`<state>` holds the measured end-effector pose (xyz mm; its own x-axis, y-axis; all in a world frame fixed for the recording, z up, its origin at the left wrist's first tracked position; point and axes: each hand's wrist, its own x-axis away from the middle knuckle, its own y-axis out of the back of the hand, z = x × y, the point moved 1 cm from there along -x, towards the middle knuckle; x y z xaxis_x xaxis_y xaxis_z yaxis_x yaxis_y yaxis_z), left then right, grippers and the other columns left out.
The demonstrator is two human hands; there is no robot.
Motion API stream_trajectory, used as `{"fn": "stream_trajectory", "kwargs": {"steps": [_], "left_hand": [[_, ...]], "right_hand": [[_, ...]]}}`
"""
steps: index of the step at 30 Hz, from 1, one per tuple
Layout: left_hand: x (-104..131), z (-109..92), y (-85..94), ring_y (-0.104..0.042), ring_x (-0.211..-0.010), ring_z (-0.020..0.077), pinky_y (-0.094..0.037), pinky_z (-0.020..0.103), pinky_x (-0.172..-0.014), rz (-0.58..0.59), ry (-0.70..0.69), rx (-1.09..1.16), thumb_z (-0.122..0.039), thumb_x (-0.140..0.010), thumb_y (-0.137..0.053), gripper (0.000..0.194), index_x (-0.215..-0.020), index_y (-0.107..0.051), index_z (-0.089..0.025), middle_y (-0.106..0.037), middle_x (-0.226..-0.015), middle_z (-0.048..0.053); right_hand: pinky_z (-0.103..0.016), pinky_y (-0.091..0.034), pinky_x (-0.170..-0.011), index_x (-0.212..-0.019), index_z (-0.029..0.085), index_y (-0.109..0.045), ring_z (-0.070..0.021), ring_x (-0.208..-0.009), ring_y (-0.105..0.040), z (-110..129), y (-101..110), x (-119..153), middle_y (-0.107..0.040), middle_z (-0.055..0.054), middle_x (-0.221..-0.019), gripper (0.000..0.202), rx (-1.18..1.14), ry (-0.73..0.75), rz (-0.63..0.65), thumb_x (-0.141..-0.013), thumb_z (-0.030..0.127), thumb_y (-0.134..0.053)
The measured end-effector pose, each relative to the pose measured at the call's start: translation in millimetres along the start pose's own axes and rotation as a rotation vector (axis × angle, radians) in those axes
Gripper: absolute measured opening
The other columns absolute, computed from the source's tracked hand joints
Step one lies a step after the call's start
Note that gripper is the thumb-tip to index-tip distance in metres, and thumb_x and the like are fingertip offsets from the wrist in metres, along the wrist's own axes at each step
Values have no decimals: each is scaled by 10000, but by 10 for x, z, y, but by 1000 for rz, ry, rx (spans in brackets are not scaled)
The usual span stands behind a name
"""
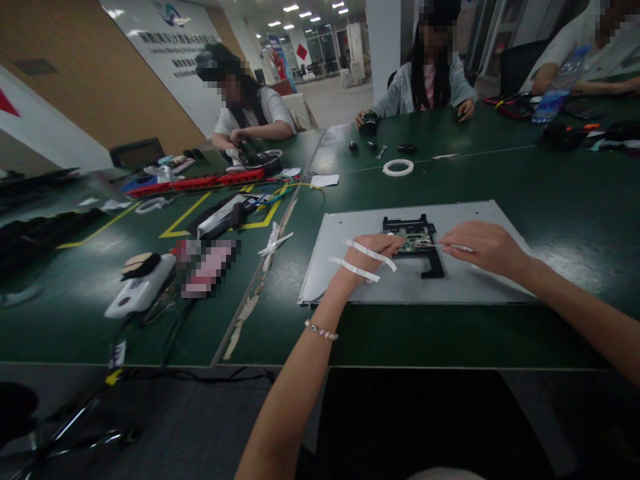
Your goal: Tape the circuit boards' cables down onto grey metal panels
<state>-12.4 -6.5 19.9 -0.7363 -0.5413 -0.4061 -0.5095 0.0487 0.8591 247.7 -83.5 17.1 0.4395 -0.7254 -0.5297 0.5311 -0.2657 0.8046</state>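
A light grey flat panel [470,283] lies on the table in front of me. On it sits a black plastic frame [434,267] with a small green circuit board [417,239]. My left hand [367,257] is closed, its fingertips pinching the left edge of the board. Two white tape strips [363,269] lie across the back of that hand. From the right, my right hand [483,245] pinches thin silver tweezers [457,248], whose tip reaches the board. The fingertips partly cover the tweezers, and fine detail at the tip is too small to make out.
A white tape roll [398,168] lies beyond the panel, near a small wrench [381,153]. Left of the panel are a crumpled white strip [274,241], a white power bank-like device [140,287] and cables. Several people sit across the green table [280,327]; a bottle [557,90] stands far right.
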Motion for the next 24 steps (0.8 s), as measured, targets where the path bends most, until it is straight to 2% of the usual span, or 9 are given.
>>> {"fn": "stream_trajectory", "kwargs": {"steps": [6,9,12,15,17,20,24], "left_hand": [[11,21,10,-675,-777,120,-509,241,-696,-2,-3,-85,-368,-965,-401,339,-1009,-690,-197,-727,-899,43],[23,15,11,-665,-733,113,-488,227,-653,-47,16,-149,-381,-973,-382,354,-986,-687,-202,-722,-878,39],[26,-38,18,-653,-701,120,-460,223,-596,-69,9,-245,-404,-978,-363,377,-973,-680,-200,-710,-827,46],[23,-125,30,-632,-676,128,-439,233,-564,-49,-43,-323,-387,-984,-343,379,-968,-668,-193,-690,-787,54],[21,-181,38,-613,-664,127,-436,241,-562,-35,-77,-351,-366,-988,-332,374,-953,-661,-190,-674,-769,56],[20,-240,37,-591,-660,119,-431,241,-566,-34,-115,-392,-340,-989,-331,352,-952,-648,-192,-657,-764,51],[16,-273,15,-579,-645,117,-410,239,-545,-29,-155,-431,-317,-989,-319,348,-936,-638,-190,-637,-727,43]], "right_hand": [[-407,-476,-860,-949,248,-691,-210,-920,-625,-30,-10,38,-679,-47,-956,264,-91,-29,20,-869,452,-543],[-385,-476,-842,-1026,240,-669,-197,-931,-626,-31,3,49,-675,-44,-966,392,-191,-70,-54,-925,507,-400],[-384,-455,-889,-1080,228,-647,-192,-1006,-608,0,34,28,-659,-46,-1052,488,-247,-141,-164,-969,497,-255],[-400,-421,-965,-1084,240,-650,-195,-1070,-580,87,57,-27,-643,-38,-1105,437,-345,-245,-210,-969,478,-301],[-403,-418,-982,-1099,248,-650,-196,-1094,-567,171,51,-70,-632,-38,-1137,381,-490,-327,-164,-954,469,-377],[-384,-473,-908,-1125,241,-646,-199,-1059,-584,291,10,-115,-633,-59,-1132,358,-772,-463,-32,-921,472,-463],[-315,-501,-720,-1068,215,-663,-160,-826,-626,341,-60,-112,-669,-61,-919,363,-980,-639,174,-891,490,-507]]}}
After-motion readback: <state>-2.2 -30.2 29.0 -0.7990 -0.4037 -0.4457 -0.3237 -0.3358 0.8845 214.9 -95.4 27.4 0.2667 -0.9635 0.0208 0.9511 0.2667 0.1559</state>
